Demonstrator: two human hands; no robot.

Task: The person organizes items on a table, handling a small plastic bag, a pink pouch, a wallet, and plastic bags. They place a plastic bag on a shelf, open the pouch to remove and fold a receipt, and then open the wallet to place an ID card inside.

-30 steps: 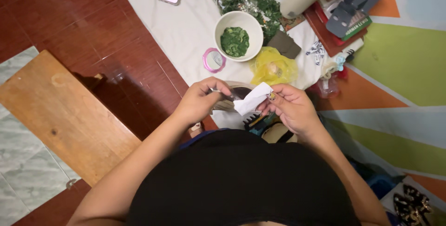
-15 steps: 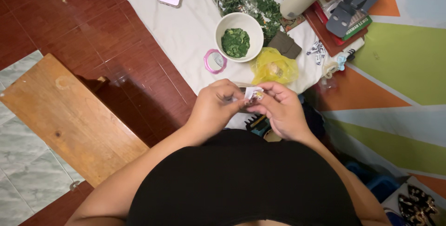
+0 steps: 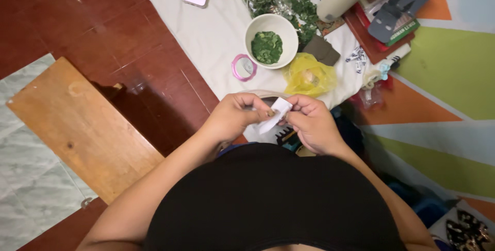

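White paper strip (image 3: 274,115), long axis running diagonally, pinched between left hand (image 3: 234,117) and right hand (image 3: 312,124), both closed on it

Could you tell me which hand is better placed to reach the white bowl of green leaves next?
Probably the right hand: it sits nearer the white bowl. Both hands pinch the white paper strip, left hand too.

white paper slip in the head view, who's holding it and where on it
Both hands hold the small white paper slip: the left hand pinches its lower left end, the right hand its upper right end by the fingertips.
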